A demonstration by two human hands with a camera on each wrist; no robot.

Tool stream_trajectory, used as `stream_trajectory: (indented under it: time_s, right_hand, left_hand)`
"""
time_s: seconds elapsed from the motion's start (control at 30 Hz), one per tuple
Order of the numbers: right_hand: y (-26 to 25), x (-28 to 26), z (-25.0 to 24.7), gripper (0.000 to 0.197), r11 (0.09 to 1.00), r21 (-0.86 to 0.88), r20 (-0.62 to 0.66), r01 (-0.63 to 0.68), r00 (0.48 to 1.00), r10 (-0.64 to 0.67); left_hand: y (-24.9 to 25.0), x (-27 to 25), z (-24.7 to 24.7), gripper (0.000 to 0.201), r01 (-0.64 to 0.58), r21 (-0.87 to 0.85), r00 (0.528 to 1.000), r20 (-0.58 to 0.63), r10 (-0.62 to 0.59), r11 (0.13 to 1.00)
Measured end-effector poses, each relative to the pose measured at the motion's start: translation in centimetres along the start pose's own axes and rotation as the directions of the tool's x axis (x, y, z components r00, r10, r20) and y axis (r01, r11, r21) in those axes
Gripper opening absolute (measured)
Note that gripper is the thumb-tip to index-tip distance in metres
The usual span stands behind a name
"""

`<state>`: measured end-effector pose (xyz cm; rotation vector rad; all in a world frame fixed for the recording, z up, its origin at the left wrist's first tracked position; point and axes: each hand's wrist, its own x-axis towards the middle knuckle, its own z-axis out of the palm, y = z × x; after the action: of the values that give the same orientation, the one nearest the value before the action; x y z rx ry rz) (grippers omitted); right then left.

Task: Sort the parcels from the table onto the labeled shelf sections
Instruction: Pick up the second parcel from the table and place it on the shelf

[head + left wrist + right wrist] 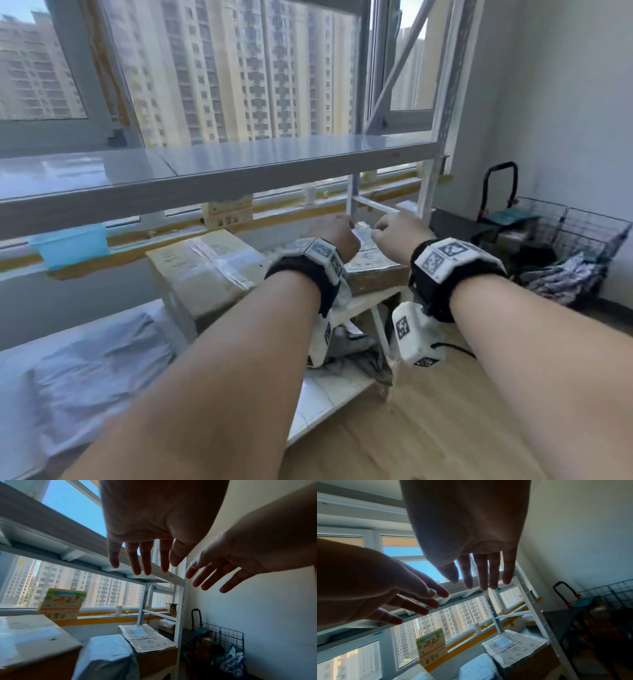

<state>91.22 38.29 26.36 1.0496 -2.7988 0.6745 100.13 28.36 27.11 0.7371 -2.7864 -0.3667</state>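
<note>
Both my hands hover side by side under the upper shelf board [239,164], over the lower shelf. My left hand [334,233] [145,561] has straight, spread fingers and holds nothing. My right hand [397,229] [481,574] is the same, just to its right. Below them lies a small taped cardboard parcel [373,270] [149,639] [513,647] with a white label, beside the shelf post [431,181]. Left of it sits a grey plastic mailer bag [106,655], then a large cardboard box [202,270]. Another grey bag parcel [85,370] lies at the near left.
On the windowsill stand a blue plastic tub [72,245], a colourful picture box [61,604] and a white cup [309,194]. By the right wall are a hand trolley [500,192] and a wire basket [575,246] with cloth. Below the shelf is wooden floor [445,428].
</note>
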Motion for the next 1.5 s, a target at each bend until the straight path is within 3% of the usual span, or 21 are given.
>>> stream_trajectory:
  time_s: [0.3, 0.67, 0.87, 1.17, 1.5]
  right_hand:
    - [17.1, 2.0, -1.4, 0.034, 0.991, 0.067, 0.041, -0.116, 0.993, 0.113]
    - [32.0, 7.3, -0.4, 0.032, 0.964, 0.074, 0.086, -0.256, 0.965, 0.249]
    - [38.5, 13.5, 1.5, 0.030, 0.954, 0.006, 0.112, -0.298, 0.949, 0.296]
    - [46.4, 27.3, 2.9, 0.031, 0.947, -0.065, 0.124, -0.313, 0.940, 0.319]
    - [54.0, 36.8, 4.7, 0.029, 0.930, -0.044, 0.157, -0.364, 0.917, 0.366]
  left_hand:
    - [12.7, 6.7, 11.4, 0.047, -0.025, -0.039, 0.992, 0.126, 0.030, 0.999]
    - [21.9, 15.4, 21.6, 0.038, -0.035, -0.058, 0.975, 0.216, 0.047, 0.998]
    - [25.4, 22.7, 27.2, 0.044, -0.040, -0.043, 0.958, 0.284, 0.050, 0.998]
    - [29.1, 37.8, 32.4, 0.042, -0.022, -0.066, 0.947, 0.318, 0.042, 0.998]
    - [32.6, 48.1, 37.4, 0.045, 0.020, -0.037, 0.924, 0.383, -0.004, 0.999]
